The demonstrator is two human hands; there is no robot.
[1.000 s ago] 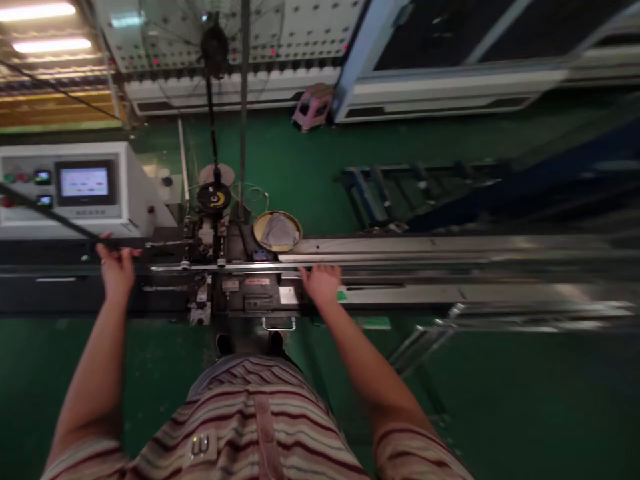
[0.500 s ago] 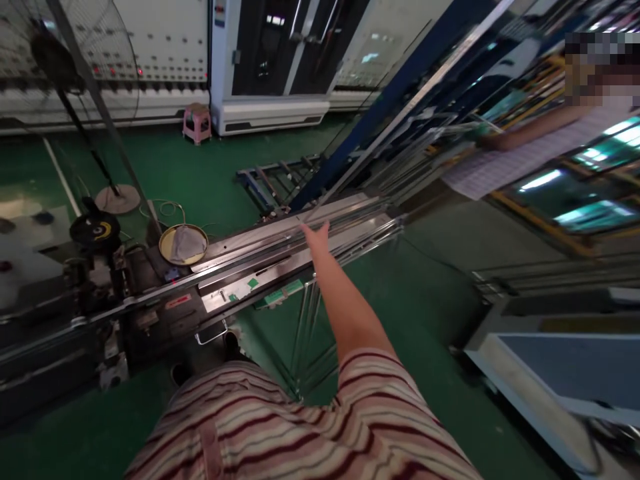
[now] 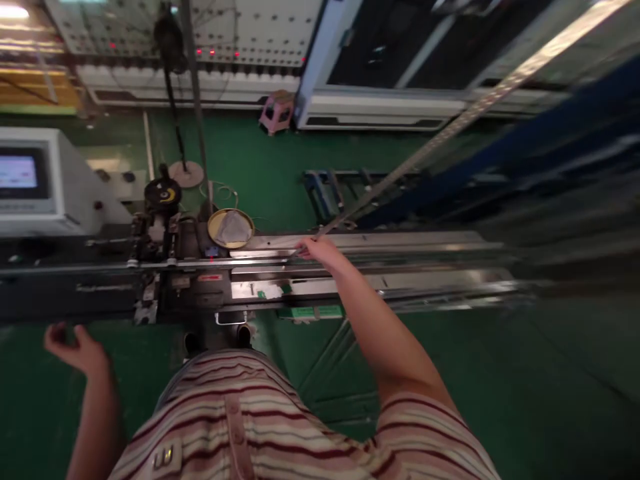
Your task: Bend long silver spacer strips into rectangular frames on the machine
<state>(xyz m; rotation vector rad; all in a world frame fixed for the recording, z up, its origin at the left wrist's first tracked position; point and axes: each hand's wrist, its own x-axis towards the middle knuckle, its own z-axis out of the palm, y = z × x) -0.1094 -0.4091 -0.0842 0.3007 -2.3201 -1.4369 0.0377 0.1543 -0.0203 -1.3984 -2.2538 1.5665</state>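
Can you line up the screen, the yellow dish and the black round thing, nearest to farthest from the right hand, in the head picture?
From the right hand:
1. Yellow dish, to its left.
2. Black round thing, further left.
3. Screen, at the left edge.

The strip (image 3: 480,107) looked like bright, glossy metal, and the rails (image 3: 435,241) smooth metal with a duller shine. The creased cloth (image 3: 234,228) in the dish (image 3: 213,230) was matt, the stool (image 3: 277,112) seemed smooth plastic, and the floor (image 3: 265,167) had a faint sheen.
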